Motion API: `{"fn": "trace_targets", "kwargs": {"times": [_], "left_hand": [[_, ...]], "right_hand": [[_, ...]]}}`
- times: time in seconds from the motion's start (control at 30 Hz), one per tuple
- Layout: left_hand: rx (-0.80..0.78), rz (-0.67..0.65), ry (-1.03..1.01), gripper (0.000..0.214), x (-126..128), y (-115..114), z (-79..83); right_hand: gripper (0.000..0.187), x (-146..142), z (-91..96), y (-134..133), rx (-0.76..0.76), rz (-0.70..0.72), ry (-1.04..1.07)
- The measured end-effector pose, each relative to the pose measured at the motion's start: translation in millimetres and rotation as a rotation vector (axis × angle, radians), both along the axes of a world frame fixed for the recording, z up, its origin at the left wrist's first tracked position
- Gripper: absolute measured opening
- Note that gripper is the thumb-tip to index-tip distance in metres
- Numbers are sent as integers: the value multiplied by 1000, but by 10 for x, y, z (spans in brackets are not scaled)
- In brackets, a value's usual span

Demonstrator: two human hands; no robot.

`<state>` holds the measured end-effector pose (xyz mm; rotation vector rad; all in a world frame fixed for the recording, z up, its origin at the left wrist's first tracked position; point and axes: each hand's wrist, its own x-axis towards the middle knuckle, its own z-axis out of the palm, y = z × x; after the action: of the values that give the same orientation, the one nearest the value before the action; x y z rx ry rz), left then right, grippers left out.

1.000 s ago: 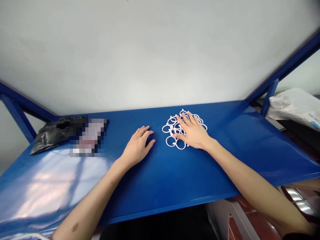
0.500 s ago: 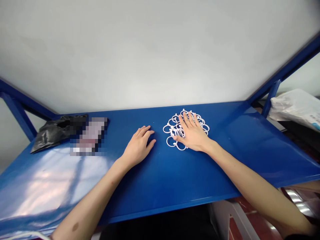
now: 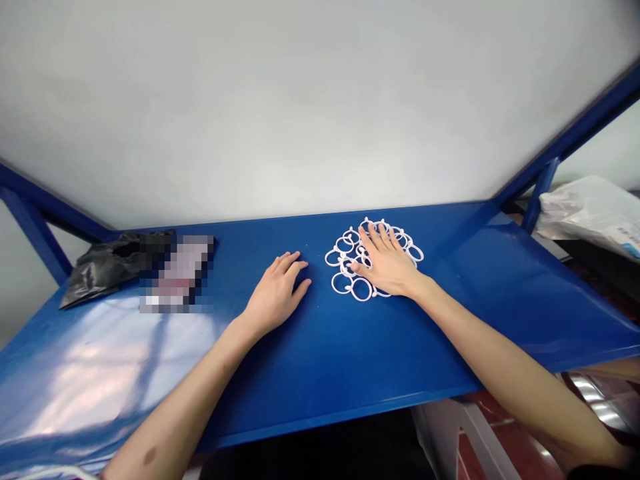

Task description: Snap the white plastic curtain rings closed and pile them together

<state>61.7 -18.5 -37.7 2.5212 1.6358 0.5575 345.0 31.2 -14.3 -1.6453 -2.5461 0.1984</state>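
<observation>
A cluster of several white plastic rings [image 3: 350, 267] lies on the blue metal shelf [image 3: 350, 360], right of centre. My right hand [image 3: 386, 263] lies flat on top of the rings, fingers stretched out and slightly spread, covering the middle of the pile. Rings stick out around the hand on the left, front and far right. My left hand [image 3: 278, 291] rests palm down on the bare shelf to the left of the rings, fingers loosely extended, holding nothing.
A crumpled black plastic bag [image 3: 110, 267] and a blurred-out object [image 3: 177, 273] lie at the shelf's back left. Blue frame struts [image 3: 543, 183] rise at both ends. A white plastic bag [image 3: 593, 213] sits beyond the right end. A white wall stands close behind.
My right hand has shifted slightly over the rings, and the pile has spread a little wider to the right and front. My left hand has stayed put.
</observation>
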Motion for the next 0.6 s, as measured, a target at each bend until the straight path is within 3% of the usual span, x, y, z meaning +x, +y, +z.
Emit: {"fn": "trace_targets", "kwargs": {"times": [0.23, 0.6], "left_hand": [[5, -3, -33, 34, -19, 10, -19], [11, -9, -27, 35, -25, 7, -20]], "right_hand": [[104, -43, -59, -30, 23, 19, -22], [106, 84, -62, 54, 59, -87, -19]]}}
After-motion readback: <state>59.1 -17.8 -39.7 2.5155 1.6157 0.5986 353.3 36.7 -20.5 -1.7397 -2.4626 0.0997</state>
